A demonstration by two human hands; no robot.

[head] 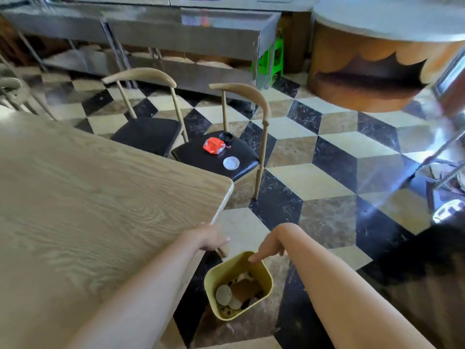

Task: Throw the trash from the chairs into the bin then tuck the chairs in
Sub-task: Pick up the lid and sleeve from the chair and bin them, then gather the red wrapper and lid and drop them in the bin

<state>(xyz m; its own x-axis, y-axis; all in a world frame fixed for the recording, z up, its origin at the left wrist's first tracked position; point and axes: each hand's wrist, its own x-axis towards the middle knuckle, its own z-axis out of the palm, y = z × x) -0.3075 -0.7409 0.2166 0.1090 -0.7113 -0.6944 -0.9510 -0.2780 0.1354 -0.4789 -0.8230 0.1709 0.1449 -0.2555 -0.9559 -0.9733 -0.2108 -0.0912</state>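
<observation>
Landmark: yellow bin (266, 269) on the checkered floor (324, 177), just off the near corner of the wooden table (88, 197).

Right hand (270, 244): forearm extends forward from lower right, wrist bent downward. Hand hangs over the bin's far rim, fingers loose and pointing down, index fingertip at or just above the rim; contact cannot be told. Hand is empty, not gripping anything.

Left hand (211, 239): forearm reaches forward from lower left, crossing over the table's edge. Hand sits left of the bin and beyond it, near the table corner, palm down, fingers curled loosely. Whether it holds anything cannot be told; fingertips are partly hidden.

Bin contents: round pale lids, a brown flat piece, dark scraps.

Remaining trash lies well beyond the bin, on the black seat of the nearer chair (226, 157): a red wrapper (213, 145), a small black cup (225, 137) just behind it, and a white round lid (231, 163) on the side of the wrapper toward the bin. That chair stands pulled away from the table. A second chair (148, 133), farther from the bin, shows a bare seat partly under the table edge.
</observation>
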